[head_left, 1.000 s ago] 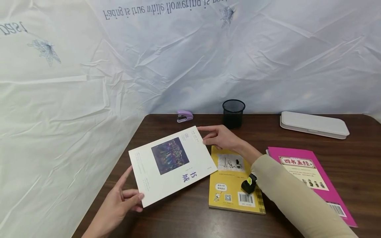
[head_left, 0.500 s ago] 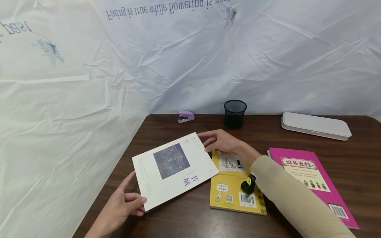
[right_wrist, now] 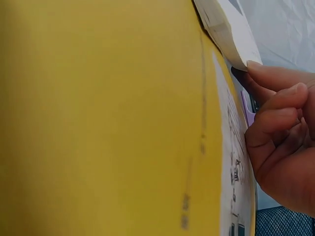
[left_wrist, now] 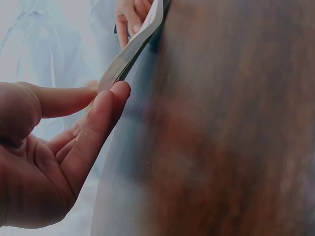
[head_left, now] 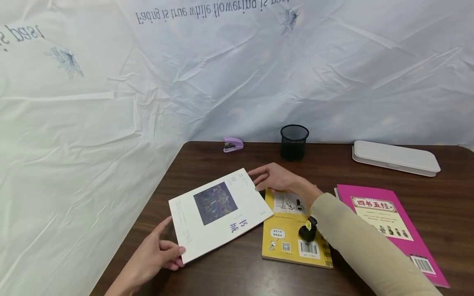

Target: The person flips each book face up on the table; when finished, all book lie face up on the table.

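- Nearest, on the left, the left hand has its fingers closed to a pinch on the white book, thumb on the cover and fingertips beneath, at the left short end by its near corner.
- The book is held at a tilt left of the yellow book, its right near corner overlapping that one; whether they touch is hard to tell.
- It lies cover up, long axis running from near left to far right, the large title towards the near long edge.
- It should be light and bendy, with a smooth, slightly slippery cover and corners that could crease; the two short ends look the best hold.
- Farther off, the right hand pinches the right short end by its far corner, fingers closed on the edge.
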The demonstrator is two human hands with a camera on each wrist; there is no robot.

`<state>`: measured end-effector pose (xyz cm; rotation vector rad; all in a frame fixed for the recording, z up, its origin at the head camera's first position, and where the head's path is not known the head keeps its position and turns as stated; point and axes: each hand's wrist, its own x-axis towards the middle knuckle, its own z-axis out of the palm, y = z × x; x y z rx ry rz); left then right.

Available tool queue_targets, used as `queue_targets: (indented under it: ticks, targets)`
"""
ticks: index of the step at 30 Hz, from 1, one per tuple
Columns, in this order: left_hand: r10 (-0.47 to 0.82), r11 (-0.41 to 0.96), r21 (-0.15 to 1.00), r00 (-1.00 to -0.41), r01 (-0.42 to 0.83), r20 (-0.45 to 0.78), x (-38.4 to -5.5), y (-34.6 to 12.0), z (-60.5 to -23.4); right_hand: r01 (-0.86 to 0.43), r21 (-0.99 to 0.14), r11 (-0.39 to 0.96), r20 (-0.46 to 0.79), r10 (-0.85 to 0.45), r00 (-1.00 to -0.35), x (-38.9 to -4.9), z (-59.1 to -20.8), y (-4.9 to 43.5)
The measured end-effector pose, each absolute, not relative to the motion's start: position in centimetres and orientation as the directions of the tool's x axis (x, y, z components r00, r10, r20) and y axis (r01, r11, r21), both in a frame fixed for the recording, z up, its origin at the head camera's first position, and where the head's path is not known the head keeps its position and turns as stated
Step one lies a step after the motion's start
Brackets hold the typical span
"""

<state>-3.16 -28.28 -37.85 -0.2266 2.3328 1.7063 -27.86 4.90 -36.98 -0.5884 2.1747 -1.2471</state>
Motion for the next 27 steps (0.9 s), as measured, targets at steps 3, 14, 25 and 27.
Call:
queue_targets:
  ticks: [3, 14, 25, 27]
  targets:
    - [0.038, 0.318, 0.906, -0.951, -0.279, -0.306, -3.3, -28.4, -38.0, -0.091, -0.864, 0.495, -0.265, -0.600, -0.755, -27.8, -37.0, 4.7]
    - [0.062, 0.376, 0.869, -0.927, -0.323, -0.371, -3.5, -28.6, -38.2, -0.132, -0.828, 0.545, -0.269, -0.593, -0.759, -28.0, -37.2, 4.0]
    - [0.062, 0.396, 0.860, -0.925, -0.322, -0.375, -3.4, -28.5, -38.2, -0.195, -0.779, 0.595, -0.282, -0.612, -0.739, -28.0, -36.8, 3.8]
    - [0.057, 0.405, 0.854, -0.923, -0.327, -0.380, -3.4, -28.5, -38.1, -0.195, -0.770, 0.608, -0.291, -0.605, -0.741, -27.9, -36.7, 3.7]
